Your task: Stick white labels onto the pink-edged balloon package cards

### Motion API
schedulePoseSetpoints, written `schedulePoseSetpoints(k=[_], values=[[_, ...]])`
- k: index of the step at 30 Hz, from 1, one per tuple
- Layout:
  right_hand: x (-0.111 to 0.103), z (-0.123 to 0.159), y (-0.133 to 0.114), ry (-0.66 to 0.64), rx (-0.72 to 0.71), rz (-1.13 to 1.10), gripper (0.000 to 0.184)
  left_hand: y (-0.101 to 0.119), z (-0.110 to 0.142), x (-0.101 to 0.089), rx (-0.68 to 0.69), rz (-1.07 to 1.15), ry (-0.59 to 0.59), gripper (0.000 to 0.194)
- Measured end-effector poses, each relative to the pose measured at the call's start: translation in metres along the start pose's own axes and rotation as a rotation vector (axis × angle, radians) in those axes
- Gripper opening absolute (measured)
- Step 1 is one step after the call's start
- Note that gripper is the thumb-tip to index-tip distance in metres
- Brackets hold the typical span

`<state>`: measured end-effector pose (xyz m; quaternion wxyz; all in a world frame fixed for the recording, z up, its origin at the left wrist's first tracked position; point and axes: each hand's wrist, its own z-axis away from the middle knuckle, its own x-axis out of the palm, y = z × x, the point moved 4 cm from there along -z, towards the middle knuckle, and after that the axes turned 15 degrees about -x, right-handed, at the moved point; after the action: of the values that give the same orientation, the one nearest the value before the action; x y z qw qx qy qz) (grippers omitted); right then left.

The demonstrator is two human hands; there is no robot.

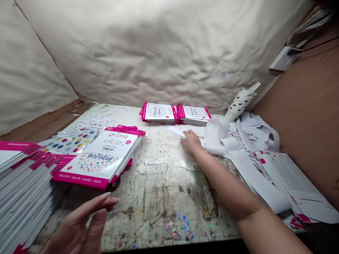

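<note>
My right hand (191,141) reaches to the middle of the table with its fingers closed on a flat white strip (175,131). Part of the strip is hidden under the fingers. At the lower left, my left hand (84,222) holds nothing, its thumb and fingers apart. Just beyond it lies a stack of white and pink balloon packets (99,155), printed "prima" and "birthday". Two smaller piles of similar packets, a left pile (160,112) and a right pile (194,113), rest against the back wall.
Many stacked packets (26,194) fill the left edge. A dotted sheet (72,141) lies behind them. On the right are curled white paper strips (246,173), an opened carton (299,187) and a heart-patterned cup (239,104). Shiny confetti (180,227) is scattered near the front edge.
</note>
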<state>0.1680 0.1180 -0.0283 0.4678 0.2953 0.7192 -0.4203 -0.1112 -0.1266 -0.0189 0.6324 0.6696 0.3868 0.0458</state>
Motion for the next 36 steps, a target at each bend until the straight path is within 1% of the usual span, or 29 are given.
schedulePoseSetpoints(k=[2,3,5,8,13,15,17,19,21,24,26,27,29,30,32,34,36], values=[[-0.006,0.007,0.038,-0.035,0.01,0.063,0.028,0.016,0.008,0.019,-0.047,0.033,-0.061,0.027],[-0.006,0.009,0.05,-0.056,-0.006,0.087,0.027,0.022,0.011,0.028,-0.055,0.038,-0.103,0.025],[-0.005,0.009,0.063,-0.095,-0.06,0.126,0.026,0.029,0.016,0.045,-0.021,0.025,-0.188,0.026],[-0.001,0.006,0.067,-0.128,-0.125,0.165,0.029,0.027,0.018,0.057,0.028,0.0,-0.255,0.028],[0.005,0.004,0.067,-0.153,-0.166,0.218,0.03,0.021,0.015,0.061,0.021,-0.063,-0.284,0.03],[0.006,0.003,0.066,-0.155,-0.175,0.231,0.027,0.024,0.013,0.063,0.077,-0.085,-0.293,0.029],[0.007,0.003,0.064,-0.15,-0.185,0.229,0.025,0.029,0.012,0.067,0.165,-0.109,-0.333,0.026],[0.006,0.003,0.063,-0.139,-0.199,0.207,0.022,0.033,0.011,0.072,0.243,-0.128,-0.384,0.024],[0.005,0.005,0.063,-0.125,-0.217,0.168,0.02,0.036,0.011,0.075,0.281,-0.131,-0.416,0.024],[0.003,0.007,0.07,-0.087,-0.218,0.079,0.018,0.042,0.008,0.079,0.298,-0.118,-0.404,0.022],[0.001,0.005,0.078,-0.073,-0.209,-0.003,0.017,0.051,0.004,0.086,0.309,-0.124,-0.406,0.019],[0.001,0.004,0.082,-0.077,-0.208,-0.049,0.016,0.057,-0.001,0.093,0.317,-0.136,-0.435,0.017],[0.0,-0.001,0.09,-0.102,-0.21,-0.141,0.01,0.072,-0.014,0.113,0.334,-0.179,-0.541,0.015],[0.0,-0.003,0.093,-0.115,-0.208,-0.181,0.008,0.08,-0.022,0.126,0.343,-0.207,-0.603,0.015],[0.0,-0.006,0.099,-0.132,-0.193,-0.246,0.005,0.094,-0.045,0.154,0.359,-0.27,-0.674,0.019],[0.0,-0.008,0.104,-0.138,-0.166,-0.29,0.006,0.105,-0.068,0.183,0.39,-0.333,-0.67,0.024],[0.002,-0.008,0.107,-0.136,-0.143,-0.314,0.008,0.109,-0.089,0.209,0.421,-0.377,-0.623,0.026]])
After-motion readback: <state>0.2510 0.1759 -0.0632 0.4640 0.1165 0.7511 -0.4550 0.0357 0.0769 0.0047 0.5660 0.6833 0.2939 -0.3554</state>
